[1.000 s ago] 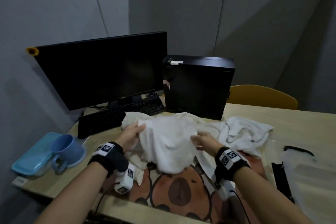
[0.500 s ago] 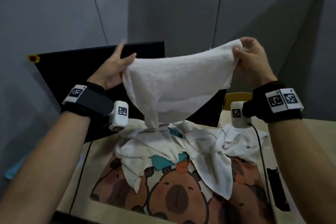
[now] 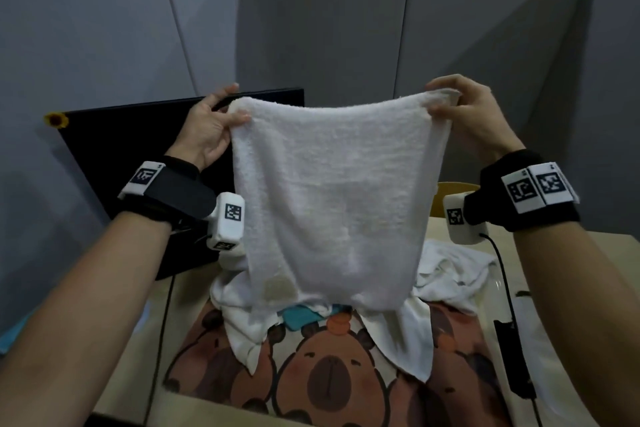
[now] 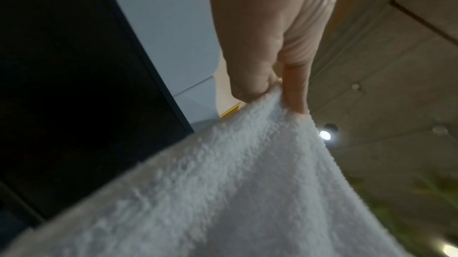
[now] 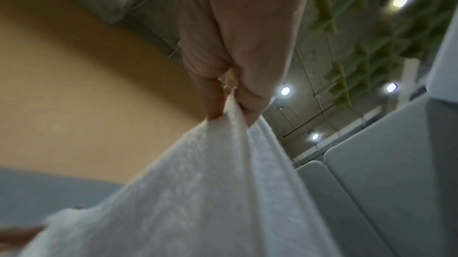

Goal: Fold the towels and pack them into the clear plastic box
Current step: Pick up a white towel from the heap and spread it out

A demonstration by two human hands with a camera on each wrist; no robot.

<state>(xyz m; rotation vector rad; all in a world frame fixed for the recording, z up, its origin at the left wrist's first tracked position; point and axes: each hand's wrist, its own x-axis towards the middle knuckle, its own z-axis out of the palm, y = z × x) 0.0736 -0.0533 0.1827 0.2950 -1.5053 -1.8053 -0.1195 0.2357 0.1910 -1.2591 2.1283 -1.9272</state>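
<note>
Hanging flat from both top corners, white towel [image 3: 332, 198], top edge level, left hand [image 3: 204, 128] and right hand [image 3: 474, 121] fingers pinching it.

1. Dead centre is blocked: the white towel [image 3: 332, 198] hangs spread like a curtain between the left hand [image 3: 207, 128] and right hand [image 3: 474, 114], which pinch its top corners.
2. Under its bottom edge sits a heap of loose towels [image 3: 446, 267] on the capybara mat [image 3: 329, 371], so going straight down lands in cloth.
3. Left side: black monitor [image 3: 114, 163] stands right behind the left wrist.
4. Back: grey partition panels [image 3: 311, 28] wall everything off.
5. Right: a black cable [image 3: 507, 291] runs down over the desk [image 3: 602, 270].
6. Open air is up top, above the towel's edge, and the near strip of mat looks passable.
</note>
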